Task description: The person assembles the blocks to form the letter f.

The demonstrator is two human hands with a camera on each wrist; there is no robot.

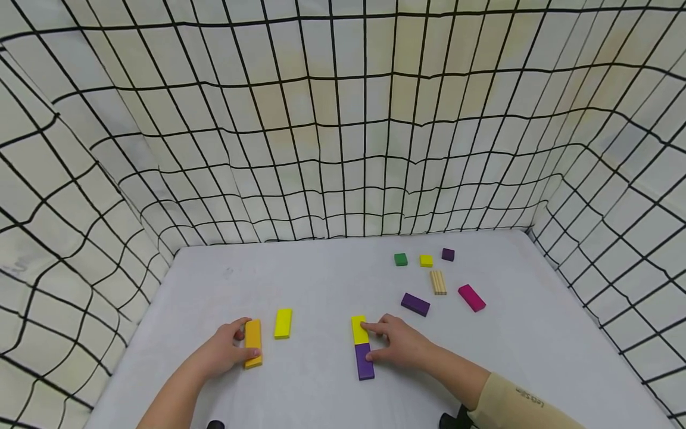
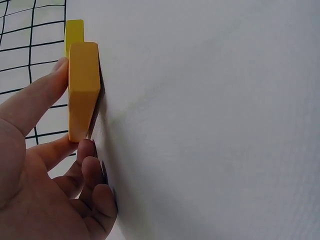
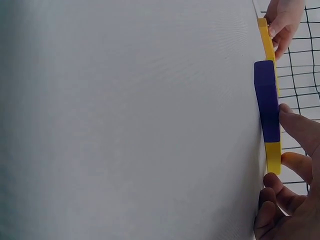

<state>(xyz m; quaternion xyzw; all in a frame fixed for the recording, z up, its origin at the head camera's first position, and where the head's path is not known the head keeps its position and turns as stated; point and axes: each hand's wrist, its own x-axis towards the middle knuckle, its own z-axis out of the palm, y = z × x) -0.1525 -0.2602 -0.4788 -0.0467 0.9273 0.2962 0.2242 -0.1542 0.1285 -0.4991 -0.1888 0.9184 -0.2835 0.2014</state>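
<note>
My left hand [image 1: 222, 351] pinches an orange block [image 1: 253, 342] lengthwise, thumb at its near end and a finger at its far end. In the left wrist view the other fingers curl beneath, close to the tabletop. A yellow block [image 1: 283, 323] lies just right of the orange one. Further right, a second yellow block [image 1: 357, 329] and a purple block [image 1: 364, 361] lie end to end in a line. My right hand [image 1: 399, 342] touches this pair from the right, index fingertip on the yellow block and thumb tip on the purple block [image 3: 267, 102].
At the back right lie a green cube [image 1: 401, 260], a small yellow cube [image 1: 426, 261], a dark purple cube [image 1: 448, 255], light wooden sticks [image 1: 437, 283], another purple block [image 1: 415, 304] and a magenta block [image 1: 471, 298]. Black netting [image 1: 343, 161] surrounds the white table [image 1: 316, 399].
</note>
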